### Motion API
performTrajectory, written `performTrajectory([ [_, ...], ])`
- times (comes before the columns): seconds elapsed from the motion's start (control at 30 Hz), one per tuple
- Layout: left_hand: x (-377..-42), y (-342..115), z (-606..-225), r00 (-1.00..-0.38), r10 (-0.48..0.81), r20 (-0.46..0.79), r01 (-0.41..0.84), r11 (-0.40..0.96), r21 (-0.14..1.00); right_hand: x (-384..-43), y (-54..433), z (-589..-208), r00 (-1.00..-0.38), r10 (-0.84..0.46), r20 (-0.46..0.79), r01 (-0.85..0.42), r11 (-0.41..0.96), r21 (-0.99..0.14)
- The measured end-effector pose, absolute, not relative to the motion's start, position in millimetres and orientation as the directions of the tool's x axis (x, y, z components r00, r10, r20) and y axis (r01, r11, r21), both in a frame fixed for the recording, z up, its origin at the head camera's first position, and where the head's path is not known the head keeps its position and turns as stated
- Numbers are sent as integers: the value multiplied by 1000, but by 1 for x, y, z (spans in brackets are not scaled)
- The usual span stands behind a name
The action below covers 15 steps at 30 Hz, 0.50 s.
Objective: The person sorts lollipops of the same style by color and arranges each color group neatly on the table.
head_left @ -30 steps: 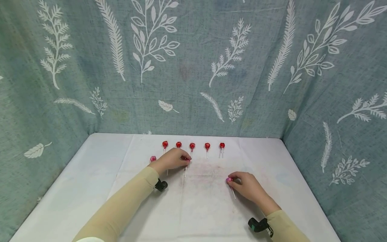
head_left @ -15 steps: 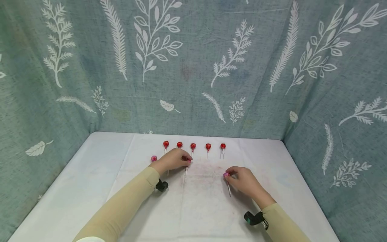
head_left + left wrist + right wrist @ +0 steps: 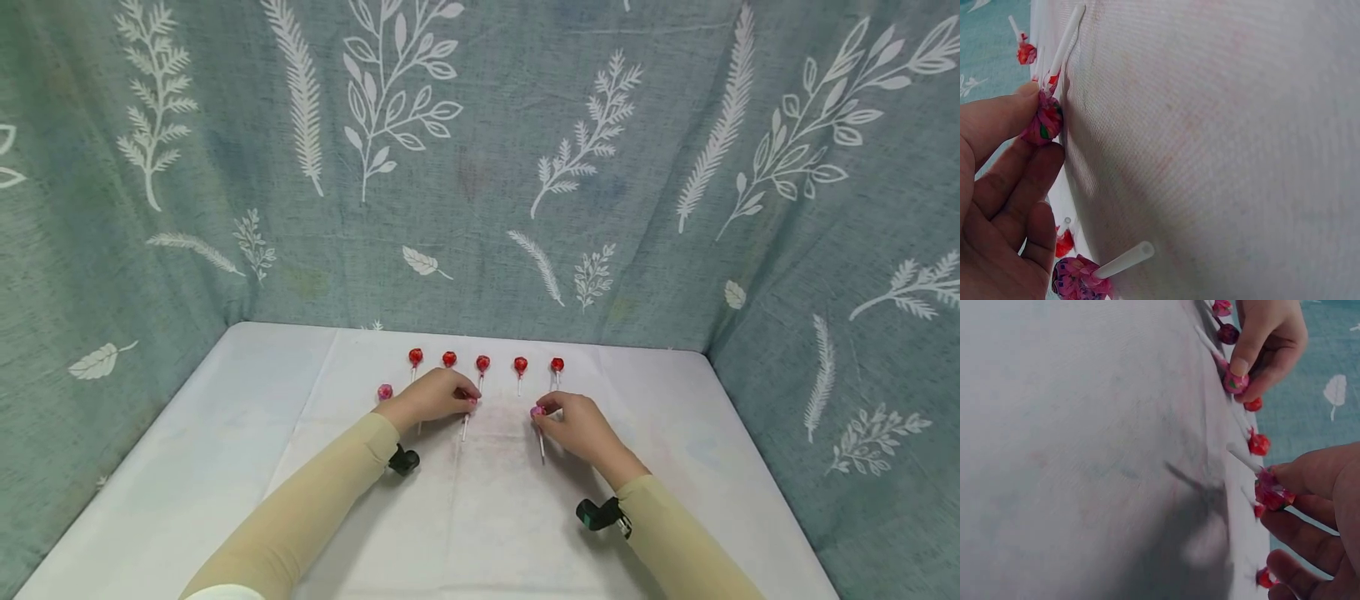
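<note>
My left hand (image 3: 435, 395) pinches the wrapped head of a pink lollipop (image 3: 1044, 122) between thumb and fingers, its white stick lying along the cloth toward the front of the table. To the right, my right hand (image 3: 581, 425) holds a second pink lollipop (image 3: 1272, 489) by its head, stick slanting down and a shadow on the cloth beside it. Behind both hands runs a row of several red lollipops (image 3: 521, 365), heads to the back. Another pink lollipop (image 3: 385, 392) lies left of my left wrist. A darker pink-purple one (image 3: 1079, 278) shows below the left fingers and is mostly hidden from the head view.
A white cloth (image 3: 337, 533) covers the table. Grey-green curtains (image 3: 480, 167) with white leaf prints stand at the back and both sides. Each wrist wears a black camera, such as the one on the right wrist (image 3: 600, 514).
My right hand has moved left and farther back with its pink lollipop, close to the rightmost red one. My left hand stays at its lollipop. The head view has shifted slightly.
</note>
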<state>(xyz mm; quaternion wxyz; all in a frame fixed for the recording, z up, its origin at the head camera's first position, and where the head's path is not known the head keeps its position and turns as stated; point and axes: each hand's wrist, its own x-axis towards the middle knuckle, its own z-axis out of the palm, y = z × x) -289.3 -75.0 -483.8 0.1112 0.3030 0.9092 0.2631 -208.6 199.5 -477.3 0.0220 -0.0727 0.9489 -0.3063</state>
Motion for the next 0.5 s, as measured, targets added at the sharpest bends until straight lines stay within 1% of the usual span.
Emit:
performTrajectory([
  [0.27, -290, -75, -486, -792, 609, -43, 492, 678, 547, -222, 184, -478, -990, -142, -15, -106, 803, -586],
  [0.5, -291, -76, -487, -788, 614, -36, 501, 674, 543, -230, 174, -480, -987, -160, -3, -129, 809, -574],
])
